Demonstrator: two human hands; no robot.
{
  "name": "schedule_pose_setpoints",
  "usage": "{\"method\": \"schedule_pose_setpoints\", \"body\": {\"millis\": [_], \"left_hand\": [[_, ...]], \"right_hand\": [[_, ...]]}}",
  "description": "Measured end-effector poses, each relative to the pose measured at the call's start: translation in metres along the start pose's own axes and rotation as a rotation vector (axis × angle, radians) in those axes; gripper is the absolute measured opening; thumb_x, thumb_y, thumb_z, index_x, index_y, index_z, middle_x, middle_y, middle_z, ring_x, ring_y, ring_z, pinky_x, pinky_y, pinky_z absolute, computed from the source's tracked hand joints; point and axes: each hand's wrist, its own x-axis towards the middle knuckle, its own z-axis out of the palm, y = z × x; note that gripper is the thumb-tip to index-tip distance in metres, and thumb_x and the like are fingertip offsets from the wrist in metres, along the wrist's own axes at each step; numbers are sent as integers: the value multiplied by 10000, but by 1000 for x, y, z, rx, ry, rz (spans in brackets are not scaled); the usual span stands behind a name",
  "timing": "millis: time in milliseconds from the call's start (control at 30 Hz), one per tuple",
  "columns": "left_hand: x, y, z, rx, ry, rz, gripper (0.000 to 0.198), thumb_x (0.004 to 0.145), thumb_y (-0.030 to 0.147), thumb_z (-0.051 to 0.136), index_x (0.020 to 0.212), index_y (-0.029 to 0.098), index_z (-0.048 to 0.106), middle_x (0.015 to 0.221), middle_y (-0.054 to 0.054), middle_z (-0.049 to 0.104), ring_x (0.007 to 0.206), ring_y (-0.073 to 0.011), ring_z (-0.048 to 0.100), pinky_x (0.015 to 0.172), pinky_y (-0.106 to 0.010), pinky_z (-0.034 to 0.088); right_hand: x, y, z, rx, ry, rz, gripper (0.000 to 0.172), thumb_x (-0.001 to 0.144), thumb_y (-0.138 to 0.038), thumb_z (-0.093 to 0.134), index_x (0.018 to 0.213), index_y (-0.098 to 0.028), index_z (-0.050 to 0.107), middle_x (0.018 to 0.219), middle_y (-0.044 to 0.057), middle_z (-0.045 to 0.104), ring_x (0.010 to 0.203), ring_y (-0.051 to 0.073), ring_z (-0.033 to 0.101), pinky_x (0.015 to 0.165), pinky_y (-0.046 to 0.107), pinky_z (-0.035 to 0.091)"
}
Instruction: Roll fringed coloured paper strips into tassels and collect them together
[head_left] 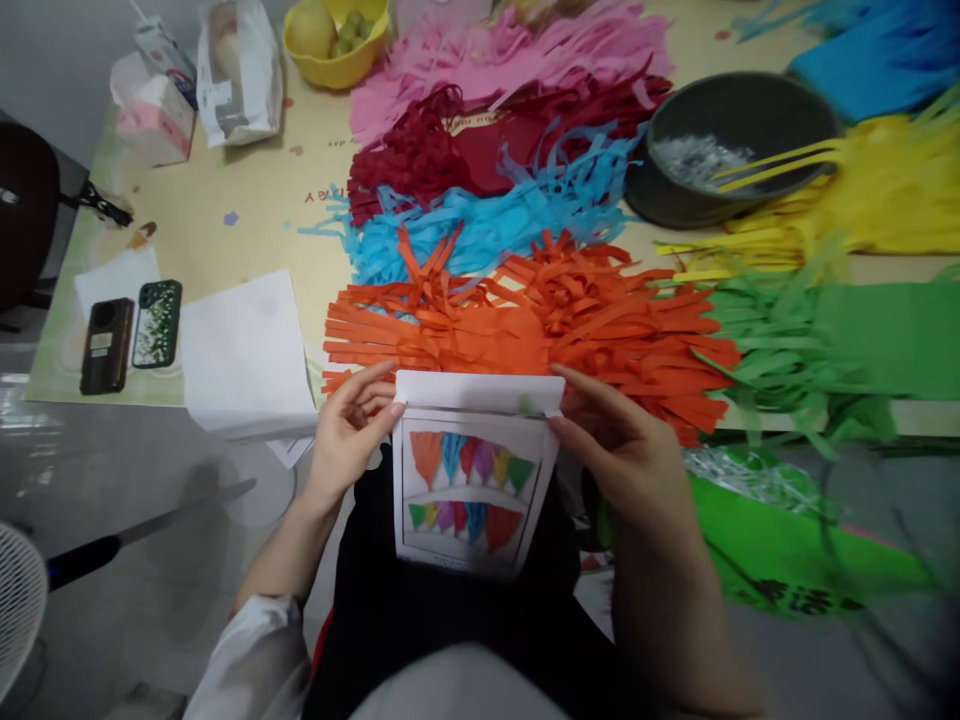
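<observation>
Over my lap I hold a white printed card [469, 575] that shows colourful tassel garlands in two rows. Its top is a folded white flap. My left hand [354, 435] pinches the upper left corner, thumb in front and fingers behind. At the upper right corner my right hand [615, 435] grips the card in the same way. Just beyond the card, orange fringed tissue paper [502, 335] lies on the table edge. Light blue fringed paper [480, 225] and dark red fringed paper [487, 150] lie farther back.
Pink [517, 65], yellow [900, 190] and green fringed paper [877, 335] cover more table. A dark bowl [795, 115] holds clear shreds. On the left are two phones [107, 345], white paper sheets [244, 345], a tissue pack [154, 125] and a yellow fruit bowl [337, 70]. A fan [19, 610] stands lower left.
</observation>
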Motion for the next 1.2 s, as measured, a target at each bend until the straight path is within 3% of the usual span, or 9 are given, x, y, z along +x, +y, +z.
{"method": "schedule_pose_setpoints", "body": {"millis": [133,233,367,533,667,733,867,1033,1200], "left_hand": [[5,5,-6,37,-69,-67,435,719,317,839,1120,175,751,851,-53,727,702,-119,657,598,-204,538],[7,9,-7,51,-92,-70,369,697,308,846,1033,169,782,816,-48,717,700,-131,656,592,-215,541],[8,15,-7,123,-136,-58,441,709,236,830,1145,219,766,757,-8,652,638,-93,575,571,-193,490],[10,16,-8,255,-193,46,217,763,240,793,978,232,820,818,-45,684,719,-133,603,591,-219,481],[11,14,-12,256,-326,125,198,866,244,696,1026,254,811,1133,-97,738,1044,-217,681,829,-289,552],[12,13,-16,265,-429,141,221,921,244,624,1046,252,806,1207,-102,730,1111,-225,680,928,-319,537],[15,14,-21,350,-546,177,210,923,263,631,1029,214,806,1201,-121,732,1086,-223,691,932,-315,532],[23,23,-14,401,-503,178,168,858,314,731,919,173,797,1017,-103,763,924,-186,699,792,-257,521],[27,34,-9,556,-566,121,306,873,349,709,1128,189,767,1043,-80,770,845,-156,680,691,-217,477]], "right_hand": [[1,2,-6,-89,-45,-26,194,813,-350,754,972,-239,739,789,13,725,611,153,651,510,251,537],[2,2,-7,-103,-67,-74,190,830,-336,739,1002,-256,745,811,9,726,603,144,642,517,250,532],[4,1,-9,-133,-113,-119,170,854,-324,716,1009,-269,756,778,0,702,599,143,632,516,250,516],[5,-1,-11,-204,-162,-208,159,888,-269,679,1024,-282,761,848,11,708,663,145,647,543,247,515],[6,-4,-15,-263,-241,-320,276,931,-198,603,1134,-314,749,1123,33,727,1008,196,695,828,318,566],[7,-6,-19,-285,-306,-363,317,945,-167,559,1146,-319,751,1241,32,704,1130,204,671,945,341,539],[9,-13,-22,-307,-387,-361,269,929,-193,595,1117,-288,762,1152,39,746,980,170,722,800,258,568],[13,-23,-14,-326,-353,-297,174,927,-311,636,997,-228,773,975,60,767,851,188,725,691,262,568],[16,-28,-12,-422,-373,-267,274,939,-326,618,1155,-206,739,1069,65,766,897,204,728,712,281,578]]}}
